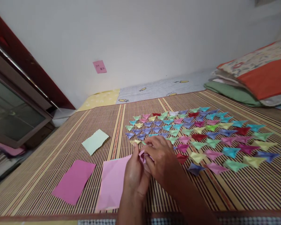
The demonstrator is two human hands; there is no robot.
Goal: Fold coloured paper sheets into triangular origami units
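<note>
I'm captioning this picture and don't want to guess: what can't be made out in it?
All in the head view:
Pink paper: its full form, hidden by the left hand and right hand.
Folded paper shapes: how many lie behind the right hand.
Light pink sheet: its right side, covered by the left hand.
Wall note: its writing, too small and blurred to read.
Bedding: its far end, cut off by the picture's right edge.

Looks like thin matt paper for the folded shapes (231, 152), sharply creased; likewise the small pink piece (143, 156). Smooth matt paper for magenta sheet (74, 181) and pink stack (113, 181). Ribbed, bamboo-like on the mat (227, 197). Soft matt cloth for folded bedding (267, 72). Smooth, matt on the wall (154, 37). Glassy sheen on cabinet panel (14, 109).
</note>
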